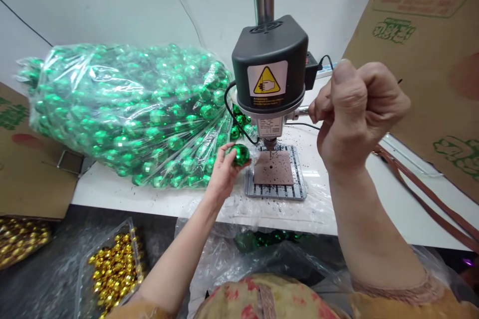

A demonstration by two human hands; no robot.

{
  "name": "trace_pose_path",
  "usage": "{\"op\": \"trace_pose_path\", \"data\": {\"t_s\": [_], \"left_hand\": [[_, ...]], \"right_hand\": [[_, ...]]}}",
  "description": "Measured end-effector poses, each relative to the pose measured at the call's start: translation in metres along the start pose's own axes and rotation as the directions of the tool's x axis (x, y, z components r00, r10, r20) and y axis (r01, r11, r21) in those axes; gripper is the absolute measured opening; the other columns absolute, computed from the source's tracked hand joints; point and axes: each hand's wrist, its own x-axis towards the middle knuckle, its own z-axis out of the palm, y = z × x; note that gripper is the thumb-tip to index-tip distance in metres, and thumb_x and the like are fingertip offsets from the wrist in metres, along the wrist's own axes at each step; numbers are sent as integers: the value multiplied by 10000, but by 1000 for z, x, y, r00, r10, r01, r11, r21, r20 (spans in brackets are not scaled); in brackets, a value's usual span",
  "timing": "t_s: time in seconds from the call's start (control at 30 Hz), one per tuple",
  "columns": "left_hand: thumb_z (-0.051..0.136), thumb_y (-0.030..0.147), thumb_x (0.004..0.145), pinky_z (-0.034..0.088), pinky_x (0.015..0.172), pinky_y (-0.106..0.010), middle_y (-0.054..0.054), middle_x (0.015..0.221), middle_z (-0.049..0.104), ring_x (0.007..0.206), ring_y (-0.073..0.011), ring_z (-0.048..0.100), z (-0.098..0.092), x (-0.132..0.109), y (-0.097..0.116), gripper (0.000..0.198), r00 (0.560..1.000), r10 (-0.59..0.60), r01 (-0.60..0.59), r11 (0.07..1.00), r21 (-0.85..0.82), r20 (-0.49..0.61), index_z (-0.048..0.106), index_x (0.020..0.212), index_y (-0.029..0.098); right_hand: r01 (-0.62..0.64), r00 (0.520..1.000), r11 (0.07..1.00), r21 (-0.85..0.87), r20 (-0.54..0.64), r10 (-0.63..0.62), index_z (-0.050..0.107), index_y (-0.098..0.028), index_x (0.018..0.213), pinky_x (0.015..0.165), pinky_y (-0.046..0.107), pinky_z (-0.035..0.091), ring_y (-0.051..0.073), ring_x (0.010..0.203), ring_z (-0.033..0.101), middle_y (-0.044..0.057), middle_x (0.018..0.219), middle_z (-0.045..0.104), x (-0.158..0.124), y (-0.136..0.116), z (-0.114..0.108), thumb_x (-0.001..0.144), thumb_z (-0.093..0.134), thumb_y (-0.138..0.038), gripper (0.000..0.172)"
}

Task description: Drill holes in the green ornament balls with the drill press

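My left hand (225, 169) holds a shiny green bauble (240, 154) between thumb and fingers, just left of the drill press base. In front of me stands the small bench drill press (270, 65), with a dark head and a yellow warning label. My right hand (352, 109) is closed around its feed lever (304, 110) on the right side. Below the drill chuck (270, 143) lies a brown square board (275, 174) with a dark hole, on the slotted metal base (301, 187). Dark shavings are scattered over board and base.
A big clear bag of green baubles (127, 114) fills the table's left. More green baubles lie in plastic below the front edge (269, 239). A clear bin (78, 284) of gold baubles stands on the floor. Cardboard boxes (419, 84) flank the table; a brown strap (419, 194) lies right.
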Motion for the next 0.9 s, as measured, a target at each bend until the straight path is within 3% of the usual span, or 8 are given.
{"op": "trace_pose_path", "data": {"t_s": [0.1,0.23,0.33,0.47,0.63,0.9], "left_hand": [[840,427,704,559,740,-295,7,923,661,818,-151,666,13,-6,-17,524,998,-49,46,996,70,31,502,1061,245],[884,448,676,509,703,-246,37,807,629,770,-128,639,21,5,-41,550,996,78,-84,974,211,36,510,1016,229],[897,500,668,530,742,-264,16,856,673,811,-142,665,22,13,-53,594,992,92,-108,968,226,83,520,1034,221],[915,504,654,550,830,-302,-34,980,724,920,-178,700,21,17,-60,630,990,89,-112,970,215,112,552,1077,209],[910,460,682,540,918,-341,-105,1203,723,1083,-233,698,21,18,-65,635,979,122,-164,946,278,164,605,1174,200],[871,427,741,530,966,-407,-101,1281,708,1155,-282,668,20,15,-67,576,943,218,-318,812,490,252,675,1245,231]], "right_hand": [[9,1000,1000,-3,-11,-9,384,-226,598,442,291,269,70,409,362,-77,505,367,0,-1,0,924,654,-272,425],[-9,1000,1000,-26,24,10,387,-238,610,425,303,288,90,402,363,-73,504,373,0,-3,0,935,640,-299,416],[-25,999,995,-100,24,27,362,-247,614,432,317,313,103,408,365,-67,502,370,-1,-3,-1,933,644,-381,447],[-30,999,985,-173,28,35,343,-241,618,459,296,350,87,428,373,-65,512,372,-1,-1,-2,949,608,-469,482],[-5,1000,999,-45,13,5,375,-242,620,436,310,304,92,412,363,-72,510,370,-1,-1,-1,928,659,-371,438],[-54,998,978,-200,17,59,360,-255,627,478,350,370,139,467,404,-36,548,371,-5,-3,-2,945,597,-483,458]]}}
